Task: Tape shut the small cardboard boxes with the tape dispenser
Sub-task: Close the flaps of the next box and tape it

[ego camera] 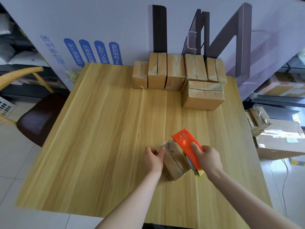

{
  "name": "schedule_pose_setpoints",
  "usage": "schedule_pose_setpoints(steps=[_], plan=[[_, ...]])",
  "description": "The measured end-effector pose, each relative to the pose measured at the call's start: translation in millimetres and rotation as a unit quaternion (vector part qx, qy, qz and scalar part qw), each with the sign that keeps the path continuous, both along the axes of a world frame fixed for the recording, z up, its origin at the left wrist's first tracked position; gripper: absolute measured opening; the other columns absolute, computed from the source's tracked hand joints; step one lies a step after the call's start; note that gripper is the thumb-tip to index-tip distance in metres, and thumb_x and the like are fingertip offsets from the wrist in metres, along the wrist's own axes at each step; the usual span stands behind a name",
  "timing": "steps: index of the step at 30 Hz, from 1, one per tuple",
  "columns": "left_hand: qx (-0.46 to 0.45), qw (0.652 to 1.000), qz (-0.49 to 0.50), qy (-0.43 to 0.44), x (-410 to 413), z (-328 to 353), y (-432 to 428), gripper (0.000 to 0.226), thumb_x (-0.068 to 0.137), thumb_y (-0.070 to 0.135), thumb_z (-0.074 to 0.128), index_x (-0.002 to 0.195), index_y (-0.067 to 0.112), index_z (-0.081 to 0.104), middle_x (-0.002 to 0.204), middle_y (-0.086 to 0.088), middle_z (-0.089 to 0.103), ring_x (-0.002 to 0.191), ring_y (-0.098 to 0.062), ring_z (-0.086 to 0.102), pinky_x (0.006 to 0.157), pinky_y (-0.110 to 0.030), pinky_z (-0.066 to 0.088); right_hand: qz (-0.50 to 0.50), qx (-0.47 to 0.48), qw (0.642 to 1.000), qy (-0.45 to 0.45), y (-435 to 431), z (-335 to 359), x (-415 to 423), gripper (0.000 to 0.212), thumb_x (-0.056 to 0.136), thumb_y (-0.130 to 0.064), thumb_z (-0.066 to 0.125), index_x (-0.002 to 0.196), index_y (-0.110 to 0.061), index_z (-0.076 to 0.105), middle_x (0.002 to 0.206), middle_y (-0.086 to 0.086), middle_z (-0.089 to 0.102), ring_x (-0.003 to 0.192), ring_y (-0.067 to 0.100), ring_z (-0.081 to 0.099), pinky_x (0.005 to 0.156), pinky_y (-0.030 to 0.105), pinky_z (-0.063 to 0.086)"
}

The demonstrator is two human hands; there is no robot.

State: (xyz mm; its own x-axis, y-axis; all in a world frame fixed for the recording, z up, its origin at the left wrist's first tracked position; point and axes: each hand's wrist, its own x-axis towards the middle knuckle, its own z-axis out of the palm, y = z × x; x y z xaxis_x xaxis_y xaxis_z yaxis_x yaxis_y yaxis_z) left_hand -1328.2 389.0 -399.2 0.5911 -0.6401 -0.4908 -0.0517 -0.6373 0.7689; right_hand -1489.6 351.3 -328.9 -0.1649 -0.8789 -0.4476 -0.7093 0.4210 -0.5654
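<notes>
The small cardboard box [175,164] in front of you is plain brown, with its top seam showing and clear tape at its far end. Your left hand [154,158] holds its left side. Your right hand [208,158] grips the orange tape dispenser [186,144] against its right edge. It sits near the front of the pale wooden table [107,138]. More boxes [178,71] line the far edge, below a white printed panel [99,27].

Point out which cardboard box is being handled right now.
The box nearest the front edge, which the left hand holds, beside the orange tape dispenser in the right hand; the other six sit untouched at the far edge.
</notes>
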Motion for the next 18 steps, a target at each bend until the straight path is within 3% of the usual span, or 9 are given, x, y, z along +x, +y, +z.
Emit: schedule_pose_setpoints(steps=[1, 3, 5, 7, 8, 11, 14, 18], plan=[[-0.001, 1.000, -0.015, -0.012, 2.9, 0.0, 1.9, 0.040, 0.080, 0.036, 0.074, 0.102, 0.009, 0.053, 0.099, -0.005, 0.060, 0.096, -0.026, 0.060, 0.075, -0.026, 0.040, -0.010, 0.004, 1.000, -0.007, -2.7, -1.4, -0.4, 0.051, 0.091, -0.054, 0.053, 0.071, -0.008, 0.062, 0.066, 0.006, 0.061, 0.063, 0.025, 0.058, 0.060, 0.033, 0.044], [-0.044, 0.991, -0.053, -0.115, 8.2, -0.3, 7.2, 0.055, 0.079, 0.031, 0.076, 0.122, 0.006, 0.052, 0.119, -0.006, 0.057, 0.113, -0.024, 0.052, 0.092, -0.027, 0.040, -0.029, 0.009, 0.999, -0.021, -7.0, -1.7, -3.0, 0.053, 0.091, -0.053, 0.052, 0.070, -0.005, 0.061, 0.065, 0.007, 0.060, 0.062, 0.025, 0.056, 0.059, 0.033, 0.042], [-0.141, 0.945, -0.142, -0.257, 11.0, 1.9, 9.0, 0.049, 0.080, 0.015, 0.074, 0.125, 0.009, 0.056, 0.122, -0.004, 0.056, 0.116, -0.022, 0.048, 0.098, -0.031, 0.041, -0.043, 0.007, 0.999, -0.028, -7.6, -1.4, -4.9, 0.053, 0.092, -0.052, 0.051, 0.070, -0.004, 0.060, 0.065, 0.008, 0.058, 0.059, 0.023, 0.053, 0.058, 0.032, 0.041], [-0.212, 0.893, -0.244, -0.313, 9.1, 5.6, 3.1, 0.041, 0.080, 0.000, 0.069, 0.119, 0.008, 0.063, 0.119, -0.005, 0.062, 0.113, -0.023, 0.054, 0.095, -0.038, 0.048, -0.050, 0.001, 0.998, -0.030, -4.5, -1.9, -5.6, 0.053, 0.092, -0.051, 0.051, 0.069, -0.004, 0.059, 0.065, 0.008, 0.058, 0.058, 0.022, 0.052, 0.058, 0.032, 0.040], [-0.209, 0.883, -0.289, -0.305, 7.3, 7.8, -0.3, 0.040, 0.081, 0.000, 0.067, 0.120, 0.008, 0.063, 0.120, -0.005, 0.063, 0.114, -0.024, 0.055, 0.096, -0.039, 0.048, -0.051, -0.002, 0.998, -0.030, -2.2, -2.2, -5.3, 0.053, 0.093, -0.051, 0.051, 0.069, -0.005, 0.059, 0.065, 0.008, 0.058, 0.057, 0.022, 0.052, 0.057, 0.032, 0.041], [-0.087, 0.893, -0.368, -0.244, 4.4, 11.4, -8.2, 0.048, 0.090, 0.016, 0.062, 0.136, 0.015, 0.052, 0.135, 0.000, 0.055, 0.126, -0.019, 0.047, 0.104, -0.029, 0.038, -0.048, -0.006, 0.998, -0.034, 3.8, -2.8, -3.1, 0.054, 0.093, -0.053, 0.050, 0.073, -0.005, 0.062, 0.068, 0.008, 0.063, 0.061, 0.024, 0.058, 0.058, 0.034, 0.046], [-0.029, 0.895, -0.380, -0.231, 7.4, 12.9, -17.3, 0.053, 0.089, 0.020, 0.063, 0.140, 0.020, 0.047, 0.137, 0.003, 0.053, 0.125, -0.017, 0.048, 0.101, -0.027, 0.039, -0.054, -0.011, 0.998, -0.041, 5.9, -4.2, -1.8, 0.053, 0.093, -0.054, 0.049, 0.075, -0.006, 0.064, 0.070, 0.007, 0.065, 0.064, 0.024, 0.062, 0.060, 0.036, 0.049], [0.039, 0.874, -0.424, -0.235, 11.5, 25.1, -33.7, 0.058, 0.087, 0.022, 0.067, 0.140, 0.027, 0.044, 0.132, 0.003, 0.054, 0.119, -0.021, 0.053, 0.092, -0.031, 0.044, -0.062, -0.018, 0.997, -0.051, 6.1, -1.5, -2.3, 0.052, 0.093, -0.051, 0.050, 0.066, -0.007, 0.056, 0.061, 0.005, 0.057, 0.054, 0.019, 0.052, 0.054, 0.031, 0.040]])
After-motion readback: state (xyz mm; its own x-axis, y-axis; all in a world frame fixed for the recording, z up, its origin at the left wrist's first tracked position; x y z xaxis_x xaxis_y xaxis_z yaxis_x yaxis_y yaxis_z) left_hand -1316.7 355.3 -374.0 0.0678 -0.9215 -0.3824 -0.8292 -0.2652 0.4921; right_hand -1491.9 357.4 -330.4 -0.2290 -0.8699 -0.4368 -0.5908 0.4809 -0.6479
